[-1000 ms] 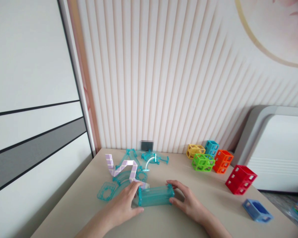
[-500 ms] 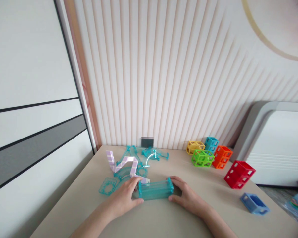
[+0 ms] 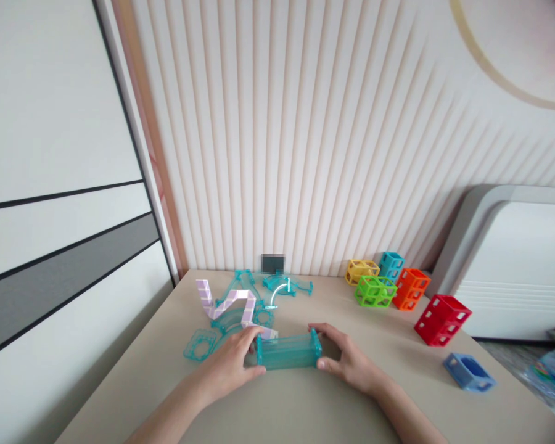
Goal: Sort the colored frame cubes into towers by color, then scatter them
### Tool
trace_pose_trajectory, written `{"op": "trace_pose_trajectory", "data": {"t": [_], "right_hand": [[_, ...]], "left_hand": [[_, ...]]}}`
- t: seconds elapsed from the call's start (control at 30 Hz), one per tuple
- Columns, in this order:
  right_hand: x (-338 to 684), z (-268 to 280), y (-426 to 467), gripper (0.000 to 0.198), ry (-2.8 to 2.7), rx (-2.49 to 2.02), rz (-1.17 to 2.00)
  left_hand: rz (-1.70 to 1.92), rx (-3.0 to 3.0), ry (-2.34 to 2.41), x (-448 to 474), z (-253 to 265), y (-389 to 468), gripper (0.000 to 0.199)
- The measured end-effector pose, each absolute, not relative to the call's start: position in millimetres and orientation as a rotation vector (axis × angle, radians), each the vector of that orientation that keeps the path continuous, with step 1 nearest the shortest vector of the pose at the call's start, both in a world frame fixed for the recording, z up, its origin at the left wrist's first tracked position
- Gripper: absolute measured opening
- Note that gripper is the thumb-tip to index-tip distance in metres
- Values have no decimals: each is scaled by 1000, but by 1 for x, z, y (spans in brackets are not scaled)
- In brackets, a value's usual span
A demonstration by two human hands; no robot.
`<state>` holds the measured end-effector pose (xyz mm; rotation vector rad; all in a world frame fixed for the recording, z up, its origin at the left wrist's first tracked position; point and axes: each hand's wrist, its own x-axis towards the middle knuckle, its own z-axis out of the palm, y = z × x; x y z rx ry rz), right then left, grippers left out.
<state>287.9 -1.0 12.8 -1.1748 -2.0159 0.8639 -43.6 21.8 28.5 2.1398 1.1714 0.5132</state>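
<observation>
A see-through teal track piece (image 3: 289, 351) with raised flanges at both ends lies level near the middle of the table. My left hand (image 3: 234, 357) grips its left end, thumb in front and fingers behind. Around the right flange curves my right hand (image 3: 345, 357), its index finger over the top corner and its thumb by the lower front corner. Just behind the left hand is a lilac-and-white zigzag strip (image 3: 235, 299). Other teal pieces lie about it, among them a square frame with a round hole (image 3: 200, 345) and a curved track (image 3: 231, 319).
Open-sided block frames stand at the right: yellow (image 3: 361, 272), green (image 3: 375, 291), turquoise (image 3: 391, 267), orange (image 3: 411, 288), red (image 3: 443, 320) and blue (image 3: 469, 372). A white curved strip (image 3: 280, 293) lies at the back. The ribbed wall (image 3: 268, 154) borders the table (image 3: 277, 410).
The view has shifted slightly. My right index finger has lifted a little over the flange and the right thumb has moved slightly up. The track piece stays almost in place.
</observation>
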Motion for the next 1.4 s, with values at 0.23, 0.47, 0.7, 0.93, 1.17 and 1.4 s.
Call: {"op": "trace_pose_trajectory", "data": {"t": [0.23, 0.47, 0.7, 0.93, 1.17, 1.4], "right_hand": [[282, 15, 0, 52, -2028, -1205, 802], [283, 15, 0, 56, -2016, -1245, 847], [286, 9, 3, 57, -2073, -1305, 830], [289, 5, 1, 65, -2060, -1293, 842], [289, 4, 3, 58, -2059, -1304, 835], [289, 6, 3, 65, -2080, -1295, 846]], "left_hand": [[488, 2140, 1176, -43, 31, 21, 53], [450, 2144, 1187, -45, 29, 23, 51], [426, 2176, 1185, -46, 32, 23, 41], [396, 2187, 1184, -46, 38, 23, 44], [410, 2193, 1171, -47, 35, 22, 37], [401, 2190, 1191, -46, 36, 24, 37]]}}
